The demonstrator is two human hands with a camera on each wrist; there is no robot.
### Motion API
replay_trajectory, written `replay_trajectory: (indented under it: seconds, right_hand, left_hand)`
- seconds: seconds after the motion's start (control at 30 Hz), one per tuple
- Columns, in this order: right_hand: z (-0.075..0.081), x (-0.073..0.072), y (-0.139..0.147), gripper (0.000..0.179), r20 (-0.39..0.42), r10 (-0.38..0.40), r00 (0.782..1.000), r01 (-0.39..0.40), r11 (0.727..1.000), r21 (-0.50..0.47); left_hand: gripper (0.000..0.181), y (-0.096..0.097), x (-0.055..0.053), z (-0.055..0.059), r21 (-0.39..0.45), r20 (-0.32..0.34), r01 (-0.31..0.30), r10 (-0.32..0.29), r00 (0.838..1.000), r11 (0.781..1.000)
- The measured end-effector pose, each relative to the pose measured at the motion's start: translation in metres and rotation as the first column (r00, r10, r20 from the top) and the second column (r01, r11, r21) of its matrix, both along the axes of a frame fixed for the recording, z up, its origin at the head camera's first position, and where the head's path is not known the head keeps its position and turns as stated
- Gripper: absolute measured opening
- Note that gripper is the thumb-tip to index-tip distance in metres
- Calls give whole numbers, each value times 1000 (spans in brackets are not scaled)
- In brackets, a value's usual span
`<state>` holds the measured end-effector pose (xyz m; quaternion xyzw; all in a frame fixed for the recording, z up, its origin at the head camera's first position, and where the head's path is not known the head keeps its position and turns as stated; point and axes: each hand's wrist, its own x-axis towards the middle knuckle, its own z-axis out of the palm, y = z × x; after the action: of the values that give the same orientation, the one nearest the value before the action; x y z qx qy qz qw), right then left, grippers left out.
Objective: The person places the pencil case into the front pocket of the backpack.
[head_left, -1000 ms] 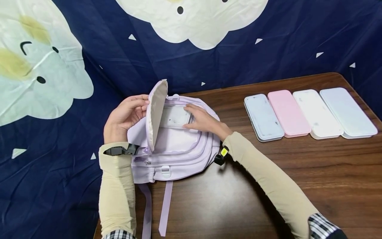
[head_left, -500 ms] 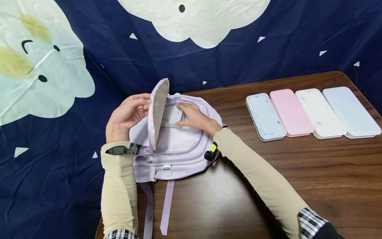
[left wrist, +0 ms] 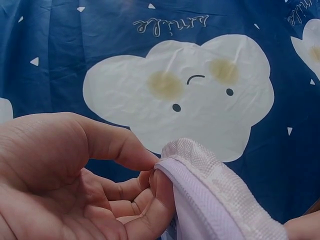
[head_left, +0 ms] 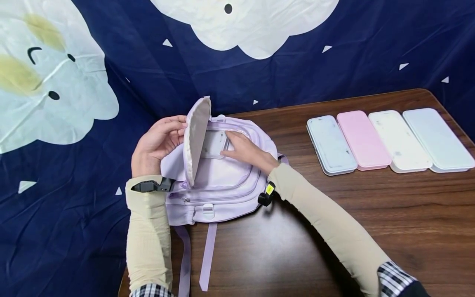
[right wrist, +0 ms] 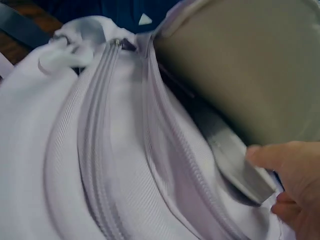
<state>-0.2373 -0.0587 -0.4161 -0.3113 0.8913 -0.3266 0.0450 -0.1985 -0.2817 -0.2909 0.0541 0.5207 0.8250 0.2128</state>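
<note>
A pale lilac backpack (head_left: pixel 222 177) lies on the table with its front pocket unzipped. My left hand (head_left: pixel 159 138) pinches the edge of the raised pocket flap (left wrist: pixel 200 190) between thumb and fingers, keeping it upright. Inside the pocket is a flat, whitish pencil case (head_left: pixel 214 144) with dark specks; the flap hides its left end. My right hand (head_left: pixel 245 148) reaches into the pocket, thumb and fingers at the right end of that case. In the right wrist view, a fingertip lies on the edge of the case (right wrist: pixel 240 165).
Several flat cases lie side by side at the table's back right: a grey-blue one (head_left: pixel 331 144), a pink one (head_left: pixel 363 140), a white one (head_left: pixel 400 140) and a pale blue one (head_left: pixel 438 139). Lilac straps (head_left: pixel 208 255) hang toward the front. A navy cloth (head_left: pixel 274 82) stands behind.
The right hand has moved left with the pencil case, which sits deeper under the flap, then drawn slightly back right. The left hand keeps its hold on the flap.
</note>
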Motion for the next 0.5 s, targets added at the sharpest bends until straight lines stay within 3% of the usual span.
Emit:
replay_trajectory:
  seconds: [0.13,0.27,0.5]
  right_hand:
    - [7,9,12,55,14,15,1000,-16,997,75]
    - [11,16,19,42,-36,93,995,-88,987,133]
    - [3,22,9,45,-126,184,975,-164,973,160]
  left_hand:
    - [29,0,0,1,-6,-6,-3,2,1000,1000]
    - [29,0,0,1,-6,-11,-9,9,1000,1000]
    - [29,1,1,-1,-8,-10,-7,7,1000,1000]
